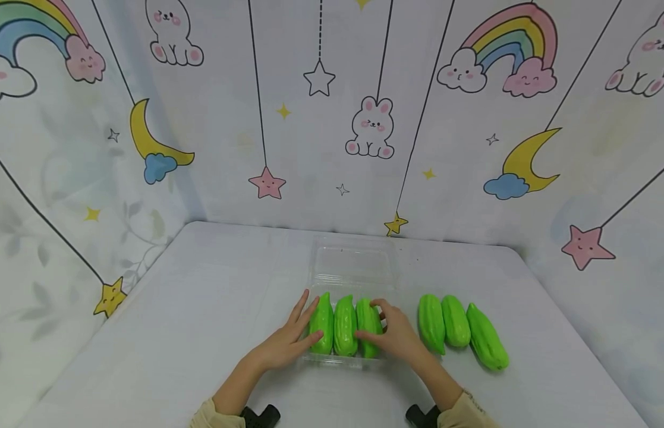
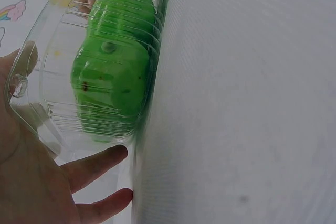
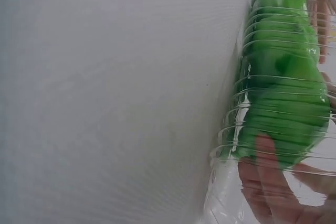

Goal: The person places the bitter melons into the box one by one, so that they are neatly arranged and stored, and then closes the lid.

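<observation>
Glossy green, the rightmost gourd [image 1: 367, 320] in the clear plastic box [image 1: 345, 361] sits in the right hand's [image 1: 396, 336] grip, pinched between thumb and fingers. The left hand's [image 1: 283, 343] grip is loose, fingers spread at the box's left side, thumb reaching over the left gourd [image 1: 322, 318]. Settling the piece well probably means nudging it straight beside the middle gourd [image 1: 345, 327] without bending the thin wall. Three loose gourds [image 1: 456, 321] lie right on the white counter [image 1: 219, 279]; beyond its far edge hangs a backdrop [image 1: 219, 119] of rainbows and moons.
</observation>
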`<action>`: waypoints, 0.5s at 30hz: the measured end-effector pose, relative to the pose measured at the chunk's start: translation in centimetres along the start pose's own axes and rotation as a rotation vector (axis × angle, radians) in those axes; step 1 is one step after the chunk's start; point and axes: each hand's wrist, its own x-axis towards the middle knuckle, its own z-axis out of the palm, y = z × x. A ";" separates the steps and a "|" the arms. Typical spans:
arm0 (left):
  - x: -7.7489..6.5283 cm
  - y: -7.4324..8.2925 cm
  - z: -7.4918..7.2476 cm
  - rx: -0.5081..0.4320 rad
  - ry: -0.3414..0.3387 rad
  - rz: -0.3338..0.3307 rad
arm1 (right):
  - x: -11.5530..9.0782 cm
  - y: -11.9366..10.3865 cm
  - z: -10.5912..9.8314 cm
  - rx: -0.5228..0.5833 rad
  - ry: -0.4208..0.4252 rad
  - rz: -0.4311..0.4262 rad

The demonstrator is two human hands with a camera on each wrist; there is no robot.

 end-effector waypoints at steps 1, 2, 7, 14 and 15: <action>0.0 0.0 0.0 -0.001 0.000 0.000 | 0.0 0.1 0.1 -0.006 -0.004 0.000; 0.0 0.0 0.0 -0.003 0.001 0.001 | 0.0 0.1 0.1 -0.009 -0.008 -0.001; -0.1 0.1 -0.1 -0.009 0.003 0.002 | -0.1 0.2 0.2 -0.020 -0.029 -0.005; -0.1 0.2 -0.1 -0.015 0.002 0.006 | -0.2 -0.1 0.2 -0.015 -0.063 0.028; -0.1 0.2 -0.1 -0.018 0.002 0.006 | -0.2 -0.2 0.2 -0.017 -0.063 0.031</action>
